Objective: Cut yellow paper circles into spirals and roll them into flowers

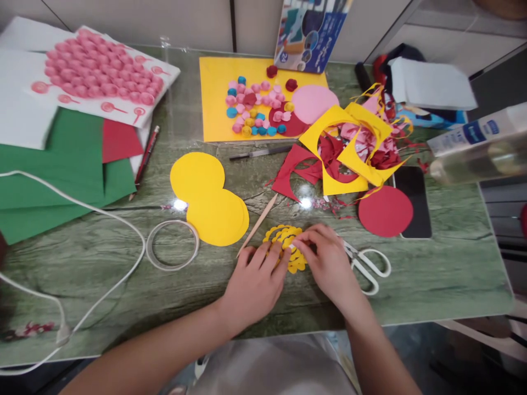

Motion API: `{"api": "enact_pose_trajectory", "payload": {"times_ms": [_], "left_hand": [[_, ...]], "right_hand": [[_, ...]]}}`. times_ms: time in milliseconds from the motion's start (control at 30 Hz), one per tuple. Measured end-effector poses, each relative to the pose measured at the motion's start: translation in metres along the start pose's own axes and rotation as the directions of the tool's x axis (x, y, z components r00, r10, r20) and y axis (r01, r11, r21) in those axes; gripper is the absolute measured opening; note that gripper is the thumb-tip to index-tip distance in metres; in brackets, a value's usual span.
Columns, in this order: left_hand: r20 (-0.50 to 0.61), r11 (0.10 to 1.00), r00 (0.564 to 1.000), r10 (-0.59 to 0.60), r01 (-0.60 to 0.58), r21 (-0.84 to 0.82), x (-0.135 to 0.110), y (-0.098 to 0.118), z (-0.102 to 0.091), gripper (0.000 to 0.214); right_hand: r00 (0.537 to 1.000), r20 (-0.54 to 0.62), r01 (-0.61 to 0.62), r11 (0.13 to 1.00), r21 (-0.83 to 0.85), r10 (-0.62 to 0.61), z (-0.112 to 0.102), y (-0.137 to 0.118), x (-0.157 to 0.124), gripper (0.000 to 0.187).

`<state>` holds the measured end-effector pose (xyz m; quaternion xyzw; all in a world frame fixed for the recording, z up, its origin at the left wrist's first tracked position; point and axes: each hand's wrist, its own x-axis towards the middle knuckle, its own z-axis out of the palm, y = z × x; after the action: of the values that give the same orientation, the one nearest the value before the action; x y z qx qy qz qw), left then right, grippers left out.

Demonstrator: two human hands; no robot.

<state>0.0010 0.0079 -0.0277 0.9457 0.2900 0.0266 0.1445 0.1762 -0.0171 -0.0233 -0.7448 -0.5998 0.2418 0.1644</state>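
A yellow paper spiral (287, 241), cut with scalloped edges, lies on the green table (432, 274) near the front edge. My left hand (255, 282) presses its fingertips on the spiral's left side, fingers curled together. From the right, my right hand (327, 258) pinches the spiral's inner end. A thin wooden stick (258, 224) lies just left of the spiral. White-handled scissors (366, 266) rest beside my right hand.
Two overlapping yellow paper discs (208, 197) and a tape ring (173, 244) lie to the left. A red disc (385, 211), a phone (414, 200) and yellow and red offcuts (349, 148) sit to the right. Behind are a yellow sheet with paper rosettes (255, 109), green sheets (49, 175), a white cable (107, 216) and a glue bottle (477, 148).
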Motion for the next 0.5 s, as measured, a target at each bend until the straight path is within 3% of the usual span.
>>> {"api": "enact_pose_trajectory", "payload": {"times_ms": [500], "left_hand": [[0.011,1.0,1.0,0.013,-0.013,0.009,-0.0027,0.0009,-0.0028,0.042]], "right_hand": [[0.999,-0.047,-0.023,0.994,-0.107,0.018,0.0047,-0.0043,-0.0014,0.02]]}}
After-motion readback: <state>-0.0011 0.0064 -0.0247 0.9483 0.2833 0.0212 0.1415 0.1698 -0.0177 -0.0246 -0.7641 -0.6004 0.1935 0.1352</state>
